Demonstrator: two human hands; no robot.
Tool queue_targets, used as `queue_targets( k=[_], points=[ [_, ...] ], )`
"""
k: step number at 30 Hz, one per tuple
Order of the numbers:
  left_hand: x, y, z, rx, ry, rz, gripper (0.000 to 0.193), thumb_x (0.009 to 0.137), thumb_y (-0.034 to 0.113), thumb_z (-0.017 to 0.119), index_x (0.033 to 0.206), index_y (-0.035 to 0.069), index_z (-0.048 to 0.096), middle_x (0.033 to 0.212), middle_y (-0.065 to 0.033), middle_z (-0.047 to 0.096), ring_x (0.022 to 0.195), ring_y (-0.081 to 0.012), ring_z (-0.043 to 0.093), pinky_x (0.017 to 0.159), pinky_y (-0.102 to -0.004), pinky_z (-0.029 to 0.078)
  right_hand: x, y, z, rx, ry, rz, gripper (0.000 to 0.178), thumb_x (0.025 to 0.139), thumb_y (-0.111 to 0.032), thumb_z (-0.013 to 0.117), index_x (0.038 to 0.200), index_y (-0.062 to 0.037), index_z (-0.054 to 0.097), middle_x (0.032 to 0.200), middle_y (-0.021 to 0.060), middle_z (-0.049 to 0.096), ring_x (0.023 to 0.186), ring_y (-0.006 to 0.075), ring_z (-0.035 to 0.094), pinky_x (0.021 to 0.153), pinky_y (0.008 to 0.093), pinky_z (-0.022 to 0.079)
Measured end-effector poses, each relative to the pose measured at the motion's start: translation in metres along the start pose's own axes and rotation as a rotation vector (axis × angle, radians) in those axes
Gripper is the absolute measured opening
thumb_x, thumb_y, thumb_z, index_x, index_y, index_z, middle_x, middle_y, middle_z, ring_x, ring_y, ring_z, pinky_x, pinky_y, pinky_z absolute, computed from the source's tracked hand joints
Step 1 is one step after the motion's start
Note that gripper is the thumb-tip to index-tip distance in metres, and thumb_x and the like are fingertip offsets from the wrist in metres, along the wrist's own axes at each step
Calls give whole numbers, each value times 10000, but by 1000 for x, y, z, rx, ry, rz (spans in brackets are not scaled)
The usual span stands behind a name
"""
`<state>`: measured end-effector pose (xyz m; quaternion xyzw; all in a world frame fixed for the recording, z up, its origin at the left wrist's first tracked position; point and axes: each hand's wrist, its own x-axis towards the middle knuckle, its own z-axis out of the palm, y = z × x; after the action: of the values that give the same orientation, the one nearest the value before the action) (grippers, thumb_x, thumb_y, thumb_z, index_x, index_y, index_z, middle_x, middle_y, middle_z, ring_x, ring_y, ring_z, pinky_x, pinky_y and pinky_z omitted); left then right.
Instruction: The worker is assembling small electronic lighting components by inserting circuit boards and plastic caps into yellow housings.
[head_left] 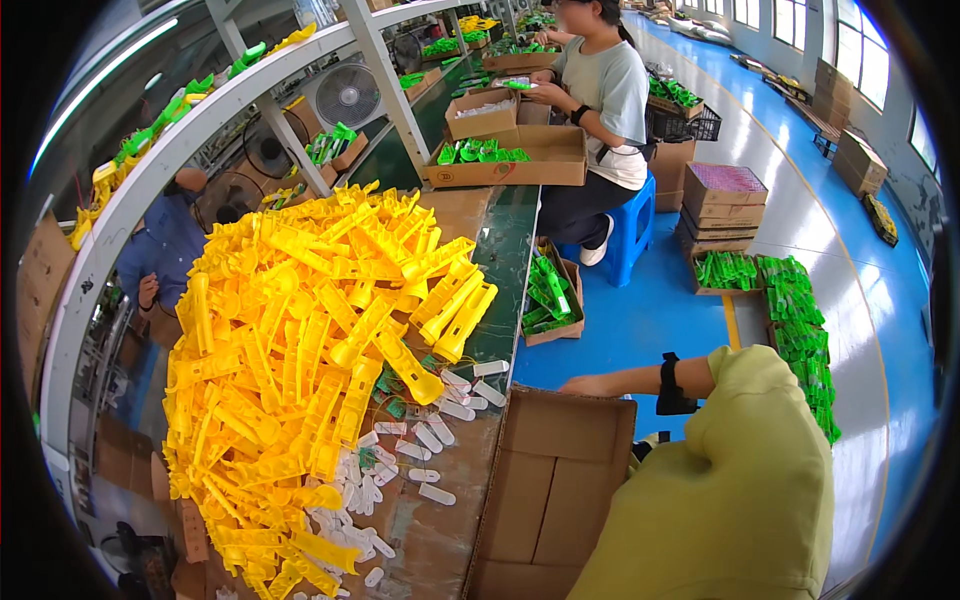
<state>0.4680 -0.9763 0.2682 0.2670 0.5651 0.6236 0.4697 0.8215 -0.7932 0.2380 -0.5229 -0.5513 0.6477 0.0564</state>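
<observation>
My right hand [588, 386] is at the far rim of an open cardboard box [570, 460], my forearm bent across from the right in a yellow-green sleeve. Its fingers are mostly hidden by the box wall, so I cannot tell whether they grip it. A black band [674, 385] circles that forearm. My left hand does not show. The box has a bare bottom and sits against the table edge. Left of it lies a large heap of yellow plastic casings [290, 340]. Small white oblong pieces [430, 437] with thin wires lie scattered between heap and box.
A box of green parts [548, 295] stands on the floor beyond. Farther along the bench, a co-worker [600, 90] sits on a blue stool [632, 230] behind a carton [555, 160]. More green parts [800, 330] lie at right. A white rack post [385, 85] rises behind the heap.
</observation>
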Motion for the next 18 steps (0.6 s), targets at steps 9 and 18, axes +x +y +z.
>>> queue_targets(
  k=[9,18],
  points=[
    [-128,1,-57,46,402,-54,561,812,261,494,1245,1,249,1196,-135,383,1091,-231,370,926,-330,284,-4,-3,-8,-478,-87,-194,429,804,-270,446,1184,-78,401,1236,126,367,1142,290,331,956,375,277],
    [-140,22,-63,394,261,-109,509,861,292,428,1229,-24,273,1161,-129,414,1042,-207,400,888,-297,301,-36,-177,-23,-488,487,-772,210,805,-190,474,755,4,536,551,87,479,483,126,449,468,276,359]
  ],
)
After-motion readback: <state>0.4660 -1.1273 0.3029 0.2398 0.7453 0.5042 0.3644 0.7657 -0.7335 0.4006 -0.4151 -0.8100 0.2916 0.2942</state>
